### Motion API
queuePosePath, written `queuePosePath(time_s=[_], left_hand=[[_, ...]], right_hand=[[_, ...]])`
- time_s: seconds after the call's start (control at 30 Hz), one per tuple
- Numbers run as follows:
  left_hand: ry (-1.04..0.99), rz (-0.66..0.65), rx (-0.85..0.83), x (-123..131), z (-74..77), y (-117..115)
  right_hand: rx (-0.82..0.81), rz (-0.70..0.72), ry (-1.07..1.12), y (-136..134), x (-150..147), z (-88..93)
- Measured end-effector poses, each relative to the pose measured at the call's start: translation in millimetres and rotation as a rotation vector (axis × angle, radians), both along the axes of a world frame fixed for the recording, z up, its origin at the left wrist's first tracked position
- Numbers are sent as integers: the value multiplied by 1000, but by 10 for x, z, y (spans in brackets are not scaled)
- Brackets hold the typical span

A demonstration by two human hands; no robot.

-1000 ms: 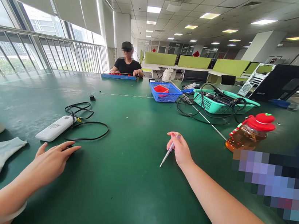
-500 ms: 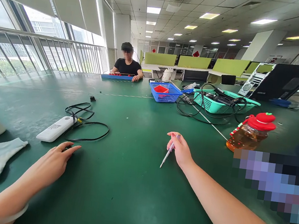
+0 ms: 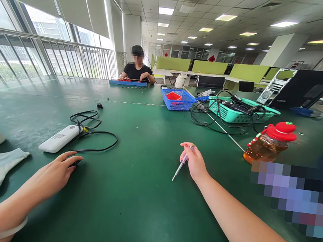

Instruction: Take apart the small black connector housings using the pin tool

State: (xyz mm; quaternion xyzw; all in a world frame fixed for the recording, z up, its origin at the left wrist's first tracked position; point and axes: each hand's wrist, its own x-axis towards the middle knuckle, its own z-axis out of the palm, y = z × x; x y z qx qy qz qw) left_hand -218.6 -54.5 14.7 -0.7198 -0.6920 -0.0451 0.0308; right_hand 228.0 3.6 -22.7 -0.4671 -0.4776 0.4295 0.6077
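My right hand (image 3: 194,163) is closed around the clear handle of a small screwdriver (image 3: 182,165), whose metal tip slants down to the left, close to the green tabletop (image 3: 139,197). On the left, my left hand (image 3: 56,174) is low over the table, its thumb and fingers pinched on a small black piece (image 3: 76,162). Most of that piece is hidden by the fingers, so its kind is unclear. Just beyond this hand lies a white power bank (image 3: 60,138) with a looped black cable (image 3: 109,134).
A blue and white glove (image 3: 1,171) lies at the left. Red-lidded bottle (image 3: 271,145) stands at the right. Farther off are a blue basket (image 3: 178,104), a teal basket (image 3: 228,114) of cables and a black computer case (image 3: 305,88). A person (image 3: 137,70) sits across the table.
My left fingers have closed on the small black piece, which now shows between thumb and fingertips. My right hand stays nearly still with the screwdriver. The person opposite has drawn one hand back.
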Motion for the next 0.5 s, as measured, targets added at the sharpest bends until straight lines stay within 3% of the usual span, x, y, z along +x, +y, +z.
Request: queuePosePath(time_s=[0.23,0.33,0.5], left_hand=[[-12,-56,49,-50,21,26],[3,-23,57,-102,57,30],[-41,-21,67,-142,86,24]], right_hand=[[1,0,-19,6,-2,7],[17,-2,-39,7,-5,13],[125,20,-179,-110,-32,94]])
